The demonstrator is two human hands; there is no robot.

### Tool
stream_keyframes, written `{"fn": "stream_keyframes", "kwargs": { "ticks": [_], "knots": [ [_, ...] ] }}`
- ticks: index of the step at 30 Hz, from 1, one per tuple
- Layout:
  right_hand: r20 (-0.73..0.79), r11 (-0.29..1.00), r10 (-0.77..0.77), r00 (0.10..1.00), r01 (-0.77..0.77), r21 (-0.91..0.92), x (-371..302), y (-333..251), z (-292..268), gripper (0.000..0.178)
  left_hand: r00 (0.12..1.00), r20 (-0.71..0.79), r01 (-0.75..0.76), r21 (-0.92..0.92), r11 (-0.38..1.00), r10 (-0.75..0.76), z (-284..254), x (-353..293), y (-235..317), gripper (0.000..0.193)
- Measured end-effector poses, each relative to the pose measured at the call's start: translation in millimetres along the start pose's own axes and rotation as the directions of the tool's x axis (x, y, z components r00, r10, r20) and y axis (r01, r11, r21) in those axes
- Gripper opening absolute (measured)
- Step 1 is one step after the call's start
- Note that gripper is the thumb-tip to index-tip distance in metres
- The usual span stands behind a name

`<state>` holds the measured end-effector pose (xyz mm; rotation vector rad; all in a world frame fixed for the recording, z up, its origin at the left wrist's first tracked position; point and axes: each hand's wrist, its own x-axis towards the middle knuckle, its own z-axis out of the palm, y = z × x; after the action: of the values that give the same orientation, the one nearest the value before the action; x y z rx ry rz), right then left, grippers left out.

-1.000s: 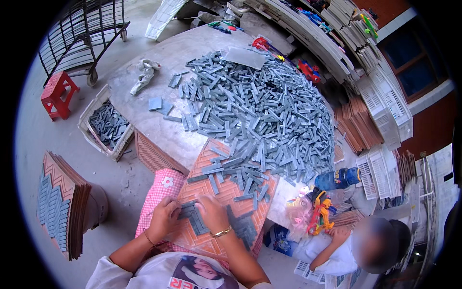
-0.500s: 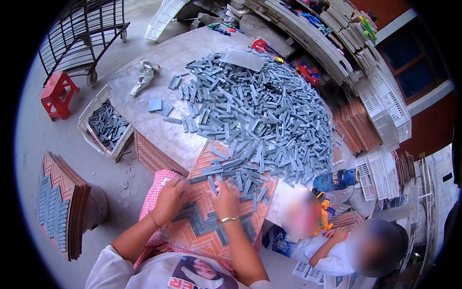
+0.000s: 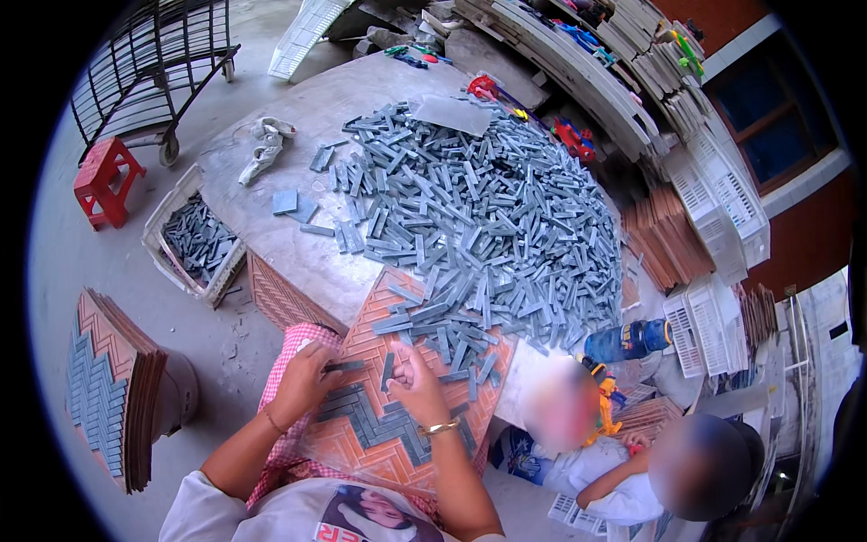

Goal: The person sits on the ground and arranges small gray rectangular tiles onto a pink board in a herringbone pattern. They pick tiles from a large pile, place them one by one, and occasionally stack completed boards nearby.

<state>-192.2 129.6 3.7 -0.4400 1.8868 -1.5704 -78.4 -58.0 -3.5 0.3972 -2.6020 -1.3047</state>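
An orange-red board with herringbone grooves (image 3: 339, 444) lies tilted in front of me, partly over a pink checked cloth (image 3: 293, 348). Grey strip tiles (image 3: 366, 417) fill a zigzag band across its lower part. My left hand (image 3: 310, 375) is closed on one end of a grey strip tile (image 3: 344, 366), just above the board's left side. Between the fingers of my right hand (image 3: 418, 390) is another grey strip tile (image 3: 388, 371), held nearly upright over the board. Loose strips (image 3: 420, 313) lie on the board's upper part, beyond both hands.
A large heap of grey strips (image 3: 488, 203) covers the table (image 3: 334, 262). At left stand a crate of strips (image 3: 194, 237), a red stool (image 3: 108, 181) and a stack of boards (image 3: 99, 388). To my right, a person in white (image 3: 623, 483) sits close, near a blue bottle (image 3: 629, 341).
Both hands have drawn back from the loose strips toward the zigzag band, each bringing a strip tile. The view has shifted slightly.
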Motion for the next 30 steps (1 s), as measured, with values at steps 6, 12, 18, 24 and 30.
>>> {"fn": "stream_keyframes", "kwargs": {
  "ticks": [6, 12, 18, 24, 30],
  "knots": [
    [0.220, 0.899, 0.023, 0.975, 0.076, -0.431, 8.7, -4.3, -3.8, 0.037, 0.997, 0.049, 0.059, -0.037, 0.998, -0.057, -0.8, -19.9, -2.5, 0.021],
    [0.196, 0.903, 0.016, 0.980, 0.071, -0.424, 11.0, -4.1, 1.6, 0.032, 0.998, 0.060, 0.027, -0.056, 0.998, -0.024, -2.0, -22.3, 0.9, 0.021],
    [0.239, 0.876, -0.018, 0.971, 0.130, -0.464, 13.7, 2.5, 3.1, 0.025, 0.999, 0.033, -0.005, -0.057, 0.998, 0.007, -1.1, -23.1, 0.7, 0.021],
    [0.358, 0.769, -0.157, 0.921, 0.341, -0.541, 11.0, 5.1, 3.2, 0.024, 0.998, 0.064, 0.020, -0.061, 0.998, -0.016, -2.9, -25.0, 0.9, 0.023],
    [0.134, 0.699, -0.218, 0.967, 0.250, -0.670, 0.6, -7.3, 11.8, 0.023, 0.999, 0.004, -0.046, -0.031, 0.998, 0.046, 2.2, -27.0, -5.9, 0.022]
  ]
}}
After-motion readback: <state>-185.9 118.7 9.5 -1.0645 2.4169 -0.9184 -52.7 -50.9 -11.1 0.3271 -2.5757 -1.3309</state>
